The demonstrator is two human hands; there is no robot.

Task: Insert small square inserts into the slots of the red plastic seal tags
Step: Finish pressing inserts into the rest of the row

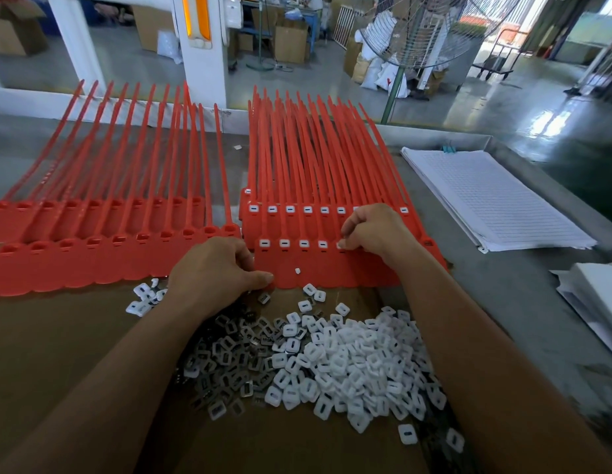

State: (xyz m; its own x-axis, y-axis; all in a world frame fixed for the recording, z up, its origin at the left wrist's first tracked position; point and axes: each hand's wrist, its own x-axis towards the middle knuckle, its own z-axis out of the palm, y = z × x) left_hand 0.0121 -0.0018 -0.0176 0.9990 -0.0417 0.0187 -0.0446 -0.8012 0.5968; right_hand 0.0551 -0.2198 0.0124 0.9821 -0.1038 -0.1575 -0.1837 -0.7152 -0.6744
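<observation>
Two sheets of joined red seal tags lie on the table. The left sheet [92, 258] has empty slots. The right sheet [332, 271] holds white square inserts [303, 243] in most slots of its two visible rows. My left hand [217, 268] grips that sheet's near left corner between thumb and fingers. My right hand [373, 230] has curled fingers pinching a white insert at a slot in the front row. A pile of loose white inserts [349, 364] lies on brown cardboard [75, 336] between my forearms. One stray insert [297, 270] sits on the right sheet.
A stack of white lined sheets [496, 200] lies at the right. More white paper [598, 295] sits at the far right edge. A few inserts [143, 297] lie left of my left wrist. Beyond the grey table's far edge [434, 131] is a factory floor with a fan and boxes.
</observation>
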